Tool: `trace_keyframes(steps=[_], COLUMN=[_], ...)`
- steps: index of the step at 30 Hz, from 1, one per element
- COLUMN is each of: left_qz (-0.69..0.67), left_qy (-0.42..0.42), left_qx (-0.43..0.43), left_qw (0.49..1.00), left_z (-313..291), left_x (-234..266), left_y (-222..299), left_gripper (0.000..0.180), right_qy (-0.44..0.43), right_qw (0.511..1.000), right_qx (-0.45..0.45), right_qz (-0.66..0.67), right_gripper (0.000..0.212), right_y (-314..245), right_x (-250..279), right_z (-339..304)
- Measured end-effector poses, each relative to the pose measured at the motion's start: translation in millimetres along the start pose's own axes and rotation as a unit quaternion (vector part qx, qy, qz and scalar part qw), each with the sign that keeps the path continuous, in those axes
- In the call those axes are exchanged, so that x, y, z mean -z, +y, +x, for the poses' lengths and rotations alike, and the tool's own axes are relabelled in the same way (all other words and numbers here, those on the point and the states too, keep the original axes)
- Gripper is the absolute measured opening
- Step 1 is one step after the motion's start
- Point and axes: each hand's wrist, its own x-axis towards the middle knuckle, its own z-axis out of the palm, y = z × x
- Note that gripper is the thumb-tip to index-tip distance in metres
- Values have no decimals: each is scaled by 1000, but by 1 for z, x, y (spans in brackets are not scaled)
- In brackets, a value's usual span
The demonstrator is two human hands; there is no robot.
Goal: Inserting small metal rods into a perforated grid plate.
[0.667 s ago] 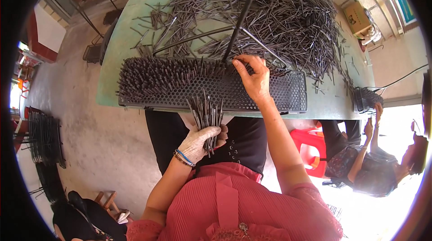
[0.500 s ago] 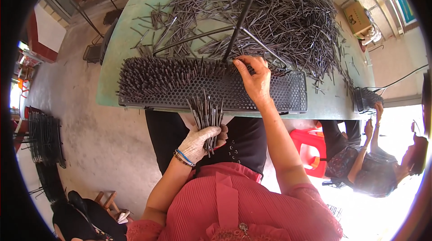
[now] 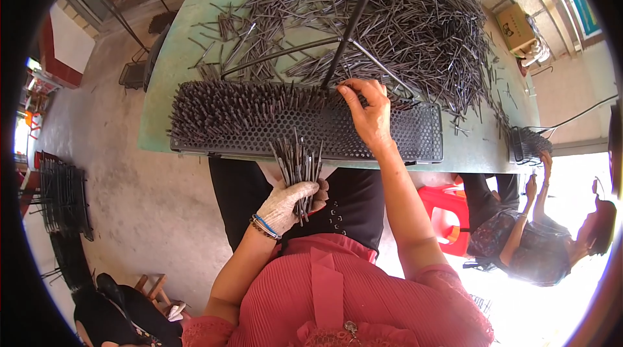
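Note:
In front of my lap, my gloved left hand is closed round a bundle of thin dark rods, their ends fanning upward. My bare right hand reaches over a long black perforated tray at the table's near edge. Its thumb and fingertips are pinched together near the tray's far side; whatever they hold is hidden. Short rods stand densely upright in the holes of the tray's left part. Towards the right and near side, many holes show bare.
A large heap of loose rods covers much of the green table. A black metal frame rises behind the tray. To the right, a co-worker handles a smaller rod-filled tray. A red stool stands between us.

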Motion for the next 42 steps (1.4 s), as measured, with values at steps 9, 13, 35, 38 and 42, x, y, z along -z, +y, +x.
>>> trace_keyframes(steps=[9, 13, 35, 38, 42], left_qz=[-15, 16, -18, -14, -19], left_qy=[-13, 7, -18, -15, -24], left_qx=[3, -9, 12, 7, 12], left_qw=[1000, 1000, 1000, 1000, 999], left_z=[1, -1, 2, 4, 5], left_x=[3, -1, 7, 7, 8], left_y=[0, 0, -1, -2, -2], left_gripper=[21, 31, 22, 24, 23], right_qy=[-10, 17, -14, -18, -28], right_qw=[1000, 1000, 987, 988, 984], right_qx=[22, -5, 97, 79, 105], right_qz=[5, -24, -124, -130, -141], right_gripper=[13, 15, 14, 14, 15], right_y=[8, 8, -8, -4, -4], right_x=[1, -3, -7, -8, -7], right_z=[-4, -8, -3, -4, -7])
